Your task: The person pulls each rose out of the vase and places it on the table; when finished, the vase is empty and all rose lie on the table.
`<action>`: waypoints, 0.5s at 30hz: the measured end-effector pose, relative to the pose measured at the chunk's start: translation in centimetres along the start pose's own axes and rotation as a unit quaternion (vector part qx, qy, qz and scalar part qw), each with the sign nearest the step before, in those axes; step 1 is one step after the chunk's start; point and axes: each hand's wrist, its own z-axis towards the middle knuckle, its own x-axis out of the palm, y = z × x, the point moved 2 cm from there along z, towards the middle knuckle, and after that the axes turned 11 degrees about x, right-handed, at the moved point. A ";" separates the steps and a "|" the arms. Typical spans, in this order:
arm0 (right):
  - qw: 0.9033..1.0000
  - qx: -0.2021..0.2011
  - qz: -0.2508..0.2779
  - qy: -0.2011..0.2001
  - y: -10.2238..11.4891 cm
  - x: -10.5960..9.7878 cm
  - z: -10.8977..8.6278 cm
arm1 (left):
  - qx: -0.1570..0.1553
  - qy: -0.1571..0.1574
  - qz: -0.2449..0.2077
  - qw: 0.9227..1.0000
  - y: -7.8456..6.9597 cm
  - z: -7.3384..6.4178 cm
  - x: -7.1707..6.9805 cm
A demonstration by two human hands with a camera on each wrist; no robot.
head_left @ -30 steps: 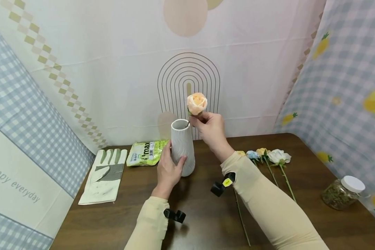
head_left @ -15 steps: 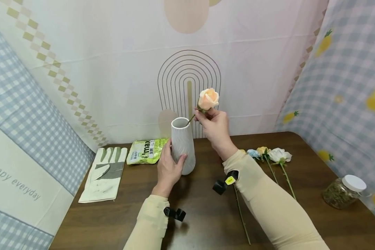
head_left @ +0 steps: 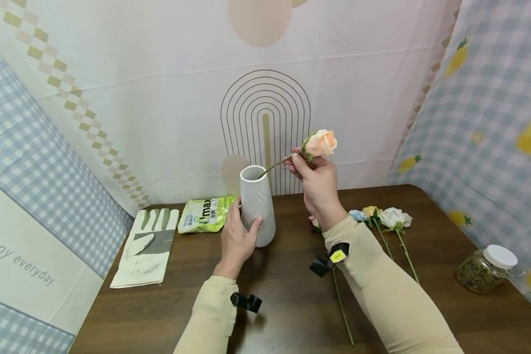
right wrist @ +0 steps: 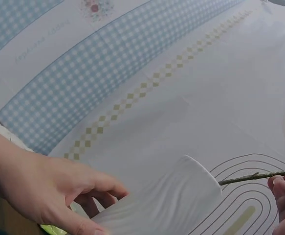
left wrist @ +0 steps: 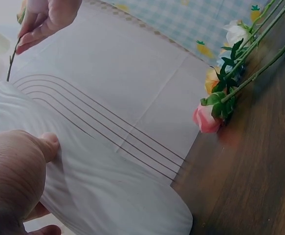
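Observation:
A tall white ridged vase (head_left: 258, 211) stands on the brown table, tilted slightly. My left hand (head_left: 239, 241) grips its lower left side, thumb across the front; the left wrist view shows the thumb pressed on the ridges. Up and right of the vase mouth, my right hand (head_left: 316, 182) pinches a peach rose (head_left: 322, 143) just below its bloom. The rose's stem (right wrist: 254, 176) slants down into the vase opening, and its lower end is hidden inside. In the right wrist view only some fingertips of the right hand show.
Several loose roses lie at the right, among them a white rose (head_left: 395, 218) and a pink rose (left wrist: 209, 117). A lidded jar (head_left: 486, 269) stands at the far right. Behind the left hand lie a green packet (head_left: 205, 216) and a white-grey glove (head_left: 148, 250). A curtain hangs behind.
My right hand has moved right with the peach rose, which now leans over to the right with more stem showing above the vase. My left hand stays on the vase.

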 end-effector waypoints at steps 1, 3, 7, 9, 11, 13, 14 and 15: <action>1.000 -0.001 0.001 -0.001 0.2 -0.1 0.0 | 0.001 0.000 0.000 1.000 0.0 0.0 0.0; 1.000 -0.008 0.005 -0.001 0.5 -0.4 0.0 | 0.002 -0.001 -0.002 1.000 0.0 0.1 0.0; 1.000 -0.019 0.013 -0.006 1.5 -1.5 0.2 | -0.002 0.002 -0.007 1.000 0.0 0.0 -0.1; 0.999 -0.020 0.029 -0.008 2.2 -2.5 0.4 | -0.002 0.004 -0.007 1.000 0.0 0.0 0.0; 0.998 -0.015 0.054 -0.013 2.8 -3.6 0.6 | -0.001 0.003 -0.006 1.000 0.0 -0.1 0.0; 0.996 -0.007 0.088 -0.022 3.6 -5.1 0.9 | -0.001 0.002 -0.003 1.000 0.0 -0.1 0.0; 0.995 -0.003 0.100 -0.029 3.9 -5.9 0.9 | 0.000 0.002 -0.001 1.000 0.1 -0.1 0.0; 0.993 0.001 0.114 -0.036 4.3 -6.7 1.0 | 0.000 0.001 0.000 1.000 0.1 -0.1 0.0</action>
